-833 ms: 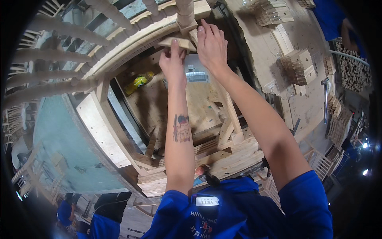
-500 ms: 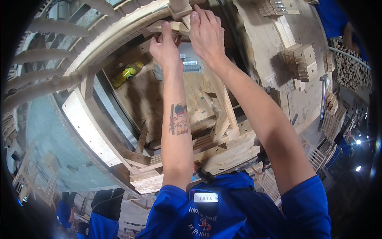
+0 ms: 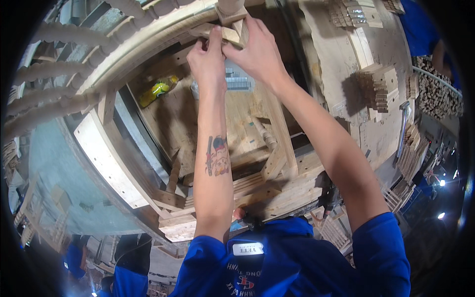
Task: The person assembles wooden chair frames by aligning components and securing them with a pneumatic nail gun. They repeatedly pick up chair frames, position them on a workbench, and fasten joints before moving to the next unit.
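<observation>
At the top of the view, a short pale wooden corner block (image 3: 228,33) sits at an angle against the corner of a wooden frame, below a turned wooden leg (image 3: 230,7). My left hand (image 3: 207,62) is closed on the block, thumb on its upper face and fingers curled beneath. My right hand (image 3: 260,54) wraps round the block's right end and the adjoining rail, its thumb tucked near the left fingers. The right fingertips are partly hidden. Strips of silvery staples (image 3: 237,83) lie on the board below my wrists.
A yellow-green bottle (image 3: 158,91) lies inside the frame. Turned spindles (image 3: 54,74) of another wooden piece stand at left. Stacks of wooden blocks (image 3: 378,89) and a metal-headed hammer (image 3: 403,126) are on the right-hand table. People in blue are at the edges.
My right hand has shifted its grip, bringing its thumb under the corner block near my left fingers. The left hand stays on the block.
</observation>
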Available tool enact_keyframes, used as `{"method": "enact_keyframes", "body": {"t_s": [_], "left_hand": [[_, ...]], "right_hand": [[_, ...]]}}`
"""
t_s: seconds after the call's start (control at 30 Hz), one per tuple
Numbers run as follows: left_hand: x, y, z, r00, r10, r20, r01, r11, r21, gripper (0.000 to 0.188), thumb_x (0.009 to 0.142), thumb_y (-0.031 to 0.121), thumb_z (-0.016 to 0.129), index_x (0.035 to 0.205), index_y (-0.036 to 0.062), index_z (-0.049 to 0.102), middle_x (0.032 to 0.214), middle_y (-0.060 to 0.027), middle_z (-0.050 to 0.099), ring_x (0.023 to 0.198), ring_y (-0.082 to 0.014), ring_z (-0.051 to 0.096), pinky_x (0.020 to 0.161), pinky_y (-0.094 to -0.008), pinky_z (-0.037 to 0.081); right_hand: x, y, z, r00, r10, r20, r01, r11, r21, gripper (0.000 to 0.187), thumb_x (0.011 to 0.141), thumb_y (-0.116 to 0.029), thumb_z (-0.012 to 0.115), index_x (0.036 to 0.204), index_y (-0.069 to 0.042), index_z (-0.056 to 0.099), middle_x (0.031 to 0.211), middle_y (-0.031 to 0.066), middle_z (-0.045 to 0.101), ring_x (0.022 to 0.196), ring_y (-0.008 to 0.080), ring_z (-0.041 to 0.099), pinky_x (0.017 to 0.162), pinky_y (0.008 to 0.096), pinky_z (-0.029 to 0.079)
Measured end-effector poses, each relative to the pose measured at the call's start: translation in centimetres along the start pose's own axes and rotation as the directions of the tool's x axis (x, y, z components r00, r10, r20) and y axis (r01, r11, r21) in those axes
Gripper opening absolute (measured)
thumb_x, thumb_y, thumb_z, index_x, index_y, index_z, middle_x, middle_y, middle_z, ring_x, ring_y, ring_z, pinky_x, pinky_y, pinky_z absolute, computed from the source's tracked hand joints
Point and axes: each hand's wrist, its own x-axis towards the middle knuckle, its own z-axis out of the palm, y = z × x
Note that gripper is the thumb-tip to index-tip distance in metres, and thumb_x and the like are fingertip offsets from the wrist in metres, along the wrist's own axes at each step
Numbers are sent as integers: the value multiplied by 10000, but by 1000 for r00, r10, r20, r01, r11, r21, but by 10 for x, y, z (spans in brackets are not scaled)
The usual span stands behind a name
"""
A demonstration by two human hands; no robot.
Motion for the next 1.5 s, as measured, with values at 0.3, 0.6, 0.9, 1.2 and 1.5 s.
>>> {"method": "enact_keyframes", "body": {"t_s": [0.3, 0.6, 0.9, 1.2, 1.5], "left_hand": [[5, 5, -4, 998, -10, 57, 13, 998, -56, 283, 948, 194, 757, 965, -80, 690, 879, -99, 721, 738, -119, 658, 653, -274, 532], [26, 18, -20, 991, 41, 123, -109, 785, 610, 651, 973, 525, 627, 917, -120, 697, 860, -245, 725, 837, -342, 715, 796, -447, 538], [38, -17, -34, 981, -157, 111, 183, 939, -291, 270, 990, 230, 682, 1189, 58, 623, 1119, -64, 667, 945, -170, 664, 734, -333, 555], [43, -5, -38, 982, -183, 47, 188, 913, -362, 248, 909, 187, 809, 1070, 40, 691, 1018, -46, 727, 883, -175, 677, 650, -325, 516], [17, 42, -50, 743, 668, 48, -329, 302, 895, 543, 809, 460, 834, 1110, 34, 686, 1019, -125, 674, 1006, -382, 617, 875, -536, 477]], "right_hand": [[1, -11, -7, 992, 84, 99, -74, 993, -95, 873, 850, -271, 726, 1530, 82, 308, 1136, 291, 693, 1038, 452, 685, 904, 514, 571], [3, -16, 1, 998, 62, 25, -56, 979, -195, 632, 920, -380, 727, 1358, -5, 468, 929, 308, 713, 910, 497, 689, 771, 550, 569], [10, -23, 0, 988, 142, 67, -131, 981, -144, 768, 849, -559, 745, 1195, 92, 531, 882, 338, 707, 897, 512, 701, 795, 533, 579], [11, -42, 3, 969, 240, 63, -206, 918, -338, 746, 859, -643, 697, 1038, 67, 556, 885, 353, 700, 912, 522, 703, 788, 541, 582], [9, -39, -8, 970, 242, 27, -226, 936, -271, 766, 850, -649, 705, 1120, 48, 539, 918, 314, 724, 950, 480, 714, 864, 548, 570]]}}
